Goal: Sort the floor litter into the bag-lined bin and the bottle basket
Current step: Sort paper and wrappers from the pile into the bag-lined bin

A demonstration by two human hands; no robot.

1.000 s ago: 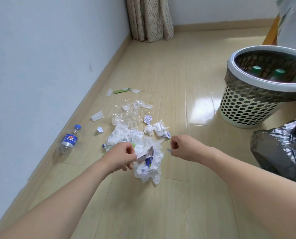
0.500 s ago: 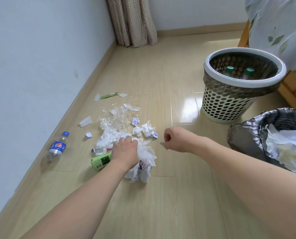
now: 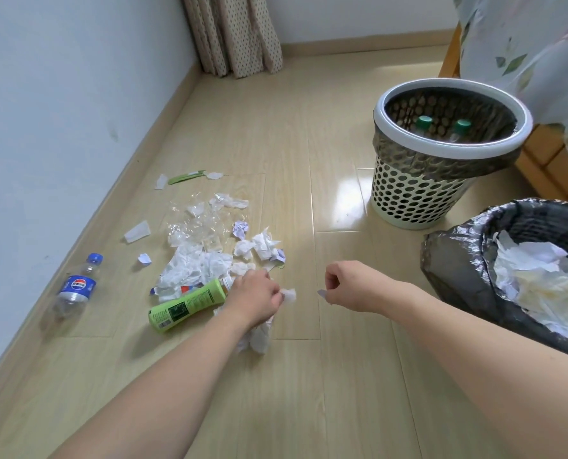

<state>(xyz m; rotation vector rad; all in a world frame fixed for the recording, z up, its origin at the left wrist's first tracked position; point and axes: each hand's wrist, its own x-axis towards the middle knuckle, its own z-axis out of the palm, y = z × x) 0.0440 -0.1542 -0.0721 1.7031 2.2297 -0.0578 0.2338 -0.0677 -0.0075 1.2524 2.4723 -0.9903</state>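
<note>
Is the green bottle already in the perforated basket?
No. The green bottle lies on its side on the floor beside the left hand, apart from the perforated basket.

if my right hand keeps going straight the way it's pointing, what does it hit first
Probably the left hand, or the tissue wad it grips. The right hand points leftward toward them, bare floor between; depth is hard to judge.

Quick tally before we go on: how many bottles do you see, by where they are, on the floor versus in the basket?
On the floor: 2, the blue-cap bottle and the green bottle.
In the basket: 2, showing only as green caps.
Total: 4 bottles.
</note>
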